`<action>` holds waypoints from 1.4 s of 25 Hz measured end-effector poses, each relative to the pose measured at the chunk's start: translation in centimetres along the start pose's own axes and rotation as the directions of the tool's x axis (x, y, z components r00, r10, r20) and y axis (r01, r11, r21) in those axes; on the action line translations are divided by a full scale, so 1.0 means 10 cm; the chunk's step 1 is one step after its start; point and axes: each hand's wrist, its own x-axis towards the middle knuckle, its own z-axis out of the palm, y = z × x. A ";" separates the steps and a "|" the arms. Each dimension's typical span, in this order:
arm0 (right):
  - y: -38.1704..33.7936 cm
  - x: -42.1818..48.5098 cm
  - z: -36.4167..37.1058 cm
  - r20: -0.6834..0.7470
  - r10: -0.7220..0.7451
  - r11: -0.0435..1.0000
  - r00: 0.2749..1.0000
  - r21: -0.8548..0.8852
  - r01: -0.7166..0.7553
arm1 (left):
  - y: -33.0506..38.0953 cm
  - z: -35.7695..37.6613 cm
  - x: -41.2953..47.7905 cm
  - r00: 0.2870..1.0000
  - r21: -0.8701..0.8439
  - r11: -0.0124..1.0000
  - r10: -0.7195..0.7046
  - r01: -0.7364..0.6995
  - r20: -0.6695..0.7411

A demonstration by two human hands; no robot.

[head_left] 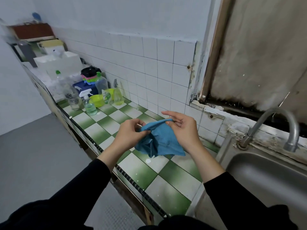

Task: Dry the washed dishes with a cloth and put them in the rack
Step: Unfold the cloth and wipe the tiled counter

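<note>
A cloth (pixel 159 140) is held above the middle of the counter (pixel 174 185), pinched along its upper edge by the left hand (pixel 131 131) on the left and the right hand (pixel 182 128) on the right. A sink (pixel 265 180) is set to the right of the counter, with a tap (pixel 282 123) mounted at its far rim. At the counter's far left end, a jar (pixel 74 101), a spray bottle (pixel 88 103) and a bowl (pixel 98 100) are lined up from left to right (more bottles are crowded behind them), close to the tiled wall (pixel 149 63). The floor (pixel 33 155) is seen left of the counter.
</note>
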 end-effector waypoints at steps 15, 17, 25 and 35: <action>0.06 0.52 -0.06 -0.197 0.068 0.947 0.978 -0.296 -0.125 | -0.26 -0.27 0.70 0.762 0.139 0.752 0.615 -0.644 0.203; 0.05 0.56 -0.06 -0.180 0.096 0.945 0.979 -0.293 -0.147 | -0.26 -0.31 0.79 0.772 0.193 0.749 0.599 -0.634 0.213; 0.03 0.61 0.05 -0.207 0.162 0.910 0.965 -0.348 -0.227 | -0.13 -0.27 0.92 0.927 0.137 0.928 0.316 -0.346 0.204; -0.08 0.54 0.11 -0.148 0.207 0.891 0.967 -0.380 -0.249 | -0.16 -0.48 1.03 0.824 0.126 0.890 0.341 -0.438 0.452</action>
